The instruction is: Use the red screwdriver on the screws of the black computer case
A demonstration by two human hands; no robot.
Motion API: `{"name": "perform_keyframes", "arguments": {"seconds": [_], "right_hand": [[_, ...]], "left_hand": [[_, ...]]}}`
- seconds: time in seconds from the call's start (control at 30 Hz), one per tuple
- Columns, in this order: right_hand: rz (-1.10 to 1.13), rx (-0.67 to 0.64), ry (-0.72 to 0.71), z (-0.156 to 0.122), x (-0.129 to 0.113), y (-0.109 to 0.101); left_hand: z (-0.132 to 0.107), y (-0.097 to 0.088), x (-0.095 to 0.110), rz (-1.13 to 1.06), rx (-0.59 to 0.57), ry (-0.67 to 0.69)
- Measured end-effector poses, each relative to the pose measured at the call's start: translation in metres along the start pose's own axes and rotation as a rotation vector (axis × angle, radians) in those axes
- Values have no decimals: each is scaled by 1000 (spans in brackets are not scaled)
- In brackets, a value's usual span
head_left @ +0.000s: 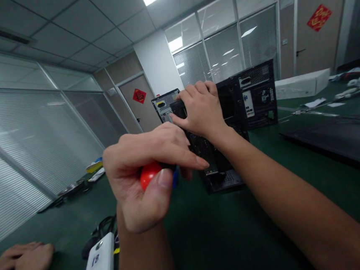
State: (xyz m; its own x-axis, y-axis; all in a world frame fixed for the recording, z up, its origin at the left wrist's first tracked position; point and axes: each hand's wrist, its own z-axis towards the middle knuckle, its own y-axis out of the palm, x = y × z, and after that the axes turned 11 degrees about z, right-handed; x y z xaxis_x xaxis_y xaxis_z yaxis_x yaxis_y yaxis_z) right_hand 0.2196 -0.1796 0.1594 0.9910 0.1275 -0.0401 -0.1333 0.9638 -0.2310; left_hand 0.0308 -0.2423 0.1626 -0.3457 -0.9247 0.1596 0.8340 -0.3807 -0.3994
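My left hand [148,171] is closed around a tool with a rounded red end, apparently a screwdriver [150,175]. Most of that tool is hidden by my fingers, and a bit of blue shows beneath them. My index finger points to the right. Just beyond, my right hand [201,108] grips the upper edge of a black computer case [226,183], thumb on the left and fingers curled over the top. Dark inner parts of this case show below my right wrist.
Another computer case [258,96] stands behind on the right, and one more [164,105] at the back left. A black flat panel [338,138] and a white box [303,84] lie to the right. A white device marked 18 [98,264] is near another person's hands [30,261].
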Motion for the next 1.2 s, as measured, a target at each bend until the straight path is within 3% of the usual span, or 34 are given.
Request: {"name": "perform_keyframes", "arguments": {"seconds": [0.27, 0.53, 0.97, 1.2], "right_hand": [[-6, -14, 0, 0, 0, -2], [-10, -14, 0, 0, 1, 1], [-20, -56, 18, 1, 0, -5], [0, -37, 10, 0, 0, -4]], "left_hand": [[1, 3, -1, -22, 1, -43], [8, -4, 13, 60, -128, -71], [8, -2, 7, 138, -47, -8], [8, -11, 4, 243, -100, 41]]}}
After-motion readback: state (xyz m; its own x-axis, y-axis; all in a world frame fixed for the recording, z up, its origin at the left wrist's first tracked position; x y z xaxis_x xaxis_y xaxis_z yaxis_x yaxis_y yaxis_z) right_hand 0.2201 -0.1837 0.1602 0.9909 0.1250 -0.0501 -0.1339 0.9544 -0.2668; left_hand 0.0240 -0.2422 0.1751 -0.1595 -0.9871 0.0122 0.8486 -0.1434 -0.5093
